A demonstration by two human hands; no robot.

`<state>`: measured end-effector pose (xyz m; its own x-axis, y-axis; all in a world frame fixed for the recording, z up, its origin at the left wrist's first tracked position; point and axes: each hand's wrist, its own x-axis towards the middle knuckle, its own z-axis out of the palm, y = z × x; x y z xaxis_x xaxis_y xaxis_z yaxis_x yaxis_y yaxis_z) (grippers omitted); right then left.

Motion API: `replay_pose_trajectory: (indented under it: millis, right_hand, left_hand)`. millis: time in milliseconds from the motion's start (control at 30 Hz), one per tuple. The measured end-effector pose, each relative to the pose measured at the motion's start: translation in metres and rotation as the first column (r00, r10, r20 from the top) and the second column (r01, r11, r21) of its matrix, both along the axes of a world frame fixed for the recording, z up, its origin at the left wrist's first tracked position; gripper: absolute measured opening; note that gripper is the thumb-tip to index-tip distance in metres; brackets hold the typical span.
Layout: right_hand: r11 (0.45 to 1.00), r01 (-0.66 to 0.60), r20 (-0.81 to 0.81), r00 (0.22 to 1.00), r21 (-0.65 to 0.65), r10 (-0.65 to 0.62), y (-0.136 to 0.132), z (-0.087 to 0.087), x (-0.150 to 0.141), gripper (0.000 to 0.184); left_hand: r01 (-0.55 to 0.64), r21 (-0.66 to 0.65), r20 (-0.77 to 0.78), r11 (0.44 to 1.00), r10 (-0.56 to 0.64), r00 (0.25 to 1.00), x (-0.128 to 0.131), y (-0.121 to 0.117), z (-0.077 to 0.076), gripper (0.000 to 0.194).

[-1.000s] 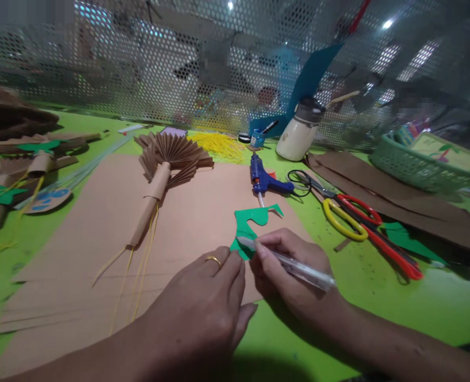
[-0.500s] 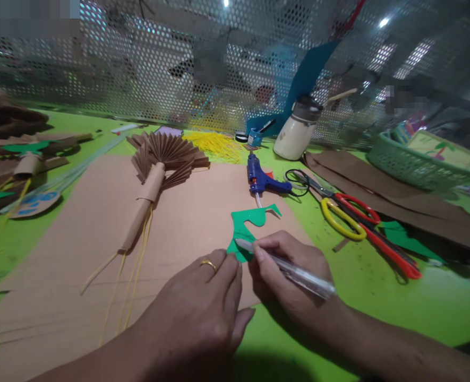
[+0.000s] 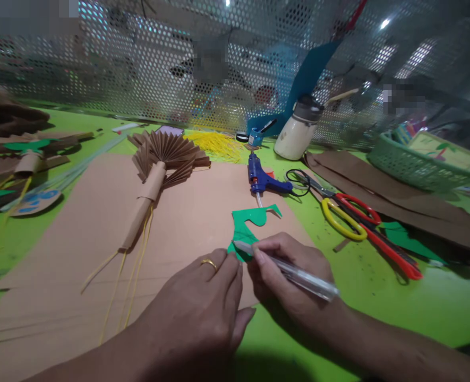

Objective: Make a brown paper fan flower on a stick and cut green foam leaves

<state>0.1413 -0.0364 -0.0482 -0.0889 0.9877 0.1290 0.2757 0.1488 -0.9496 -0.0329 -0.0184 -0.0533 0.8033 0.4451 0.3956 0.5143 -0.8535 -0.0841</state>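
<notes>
A green paper cut-out [image 3: 249,222] lies on a large brown card sheet [image 3: 99,233]. My right hand [image 3: 288,276] grips a clear pen [image 3: 288,271] whose tip rests on the near end of the cut-out. My left hand [image 3: 203,313], with a ring on one finger, lies palm down on the card, fingers together, fingertips pressing the near edge of the green paper. What lies under its palm is hidden.
A brown paper fan on a rolled stem [image 3: 159,170] lies on the card. A blue glue gun [image 3: 261,179], red and yellow scissors [image 3: 354,217], a white jar [image 3: 298,132], a green basket [image 3: 413,164], brown strips [image 3: 378,191] and more fans [image 3: 19,159] surround it on the green table. A perforated metal screen [image 3: 139,69] stands behind.
The pen's back end has dropped a little and its tip has crept slightly left on the green paper. My hands have barely moved; the view shifted slightly.
</notes>
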Motion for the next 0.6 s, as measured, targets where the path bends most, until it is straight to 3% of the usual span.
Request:
replay_pose_trajectory:
  millis: [300, 600]
  right_hand:
    - [0.988, 0.041, 0.170, 0.983, 0.146, -0.066, -0.0021, 0.0025, 0.0005, 0.007]
    - [0.997, 0.036, 0.080, 0.996, 0.075, -0.042, -0.0047, 0.0018, 0.0024, 0.008]
  left_hand:
    - [0.000, -0.012, 0.004, 1.000, 0.000, 1.000, -0.0011, -0.0007, 0.0001, 0.024]
    - [-0.007, 0.032, 0.021, 0.999, 0.006, 1.000, -0.0015, 0.0001, -0.0056, 0.027]
